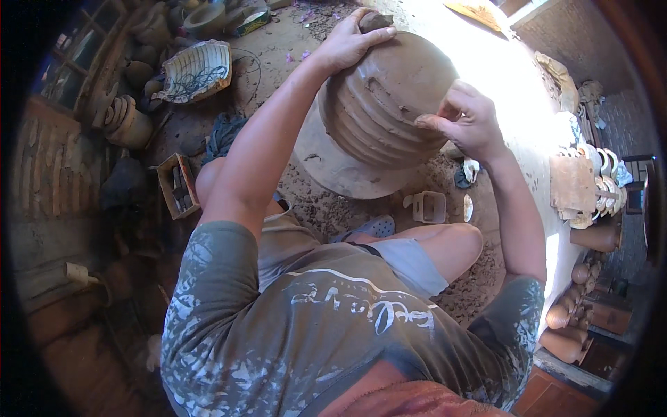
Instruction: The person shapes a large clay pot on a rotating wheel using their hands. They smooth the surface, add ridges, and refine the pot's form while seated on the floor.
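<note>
A large grey-brown clay pot [389, 104] with ridged, coil-like bands around its wall stands on a round wheel head [326, 163] in front of me. My left hand [351, 43] is at the pot's far left edge, thumb and fingers closed around a dark lump of clay [376, 23]. On the pot's right side is my right hand [472, 119], its fingers curled in and its thumb against the ridged wall. Whether anything sits inside those curled fingers is hidden. Small bits of clay stick to the ridges.
A clear plastic tub [429, 208] stands on the crumb-strewn floor near my knee. To the left are a box of tools [178, 186] and a curved ribbed piece [198, 69] with cord in it. Stacked pots [566, 309] line the right side.
</note>
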`<state>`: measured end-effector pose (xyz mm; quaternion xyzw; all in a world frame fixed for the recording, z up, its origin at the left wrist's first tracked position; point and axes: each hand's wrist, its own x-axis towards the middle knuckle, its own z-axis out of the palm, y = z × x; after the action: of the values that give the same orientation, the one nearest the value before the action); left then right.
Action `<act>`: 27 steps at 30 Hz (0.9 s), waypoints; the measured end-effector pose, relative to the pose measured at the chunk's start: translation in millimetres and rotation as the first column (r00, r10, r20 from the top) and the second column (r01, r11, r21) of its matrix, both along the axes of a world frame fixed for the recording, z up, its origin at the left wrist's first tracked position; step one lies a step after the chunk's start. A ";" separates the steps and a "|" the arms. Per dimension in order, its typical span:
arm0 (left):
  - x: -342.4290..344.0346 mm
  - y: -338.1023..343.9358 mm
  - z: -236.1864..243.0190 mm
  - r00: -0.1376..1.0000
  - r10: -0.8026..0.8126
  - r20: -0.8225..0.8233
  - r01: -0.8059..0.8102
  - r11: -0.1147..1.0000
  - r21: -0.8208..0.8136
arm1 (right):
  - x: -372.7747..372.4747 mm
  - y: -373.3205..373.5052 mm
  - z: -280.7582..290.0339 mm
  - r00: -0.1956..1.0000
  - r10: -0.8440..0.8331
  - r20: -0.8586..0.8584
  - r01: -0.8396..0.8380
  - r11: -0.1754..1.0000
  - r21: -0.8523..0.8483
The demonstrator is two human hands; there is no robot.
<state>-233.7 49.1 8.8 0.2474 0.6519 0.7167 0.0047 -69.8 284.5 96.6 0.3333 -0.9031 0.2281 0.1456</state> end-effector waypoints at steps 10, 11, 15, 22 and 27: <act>-2.4 5.1 -4.0 0.998 0.062 -0.012 -0.063 0.998 -0.021 | -29.2 -43.8 17.2 0.992 0.124 -0.011 -0.121 0.982 0.146; -4.3 2.9 -6.7 0.998 0.057 0.003 -0.057 0.998 -0.006 | -31.6 -48.2 17.9 0.992 0.125 -0.008 -0.122 0.981 0.151; 19.7 -4.3 8.1 0.989 0.058 0.134 -0.067 0.996 0.063 | -39.1 -55.2 18.6 0.997 0.074 -0.006 -0.071 0.980 0.186; 48.5 -13.2 15.9 0.973 0.012 0.231 -0.061 0.977 0.207 | -46.2 -68.2 20.3 0.999 0.037 0.020 -0.040 0.971 0.237; 50.2 -13.4 7.4 0.961 0.061 0.270 -0.130 0.960 0.247 | -53.5 -75.9 24.4 1.000 -0.008 0.014 0.003 0.942 0.337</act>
<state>-183.5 35.7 16.1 0.1177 0.5561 0.8224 0.0226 -123.2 208.6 121.0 0.3489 -0.9309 0.0726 0.0804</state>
